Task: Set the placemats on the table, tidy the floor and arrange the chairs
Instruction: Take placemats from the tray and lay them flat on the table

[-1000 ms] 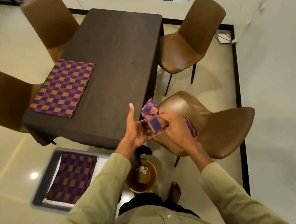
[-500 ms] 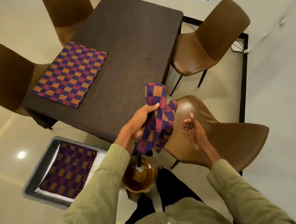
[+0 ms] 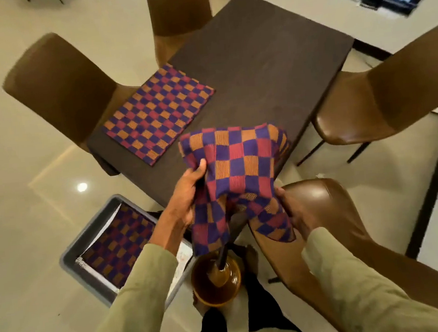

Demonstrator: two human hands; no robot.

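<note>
The likeliest slip from here is a crooked or rumpled lay: the held mat is limp cloth, bunched in the middle and hanging in folds, so if it goes down before it is pulled flat it may land creased or skewed against the mat already flat on the counter. Its trailing lower corners hang close above the brown bowl on the floor by the person's feet, and could brush the stick standing in it. The near chair crowds the right side and may hamper the spread. The left hand is closed on the mat's left edge, thumb on top; the right hand is closed on the lower right edge, fingers mostly hidden under cloth. The mat hangs between both grips, over the counter's near edge. Another mat lies in the grey tray on the floor.
</note>
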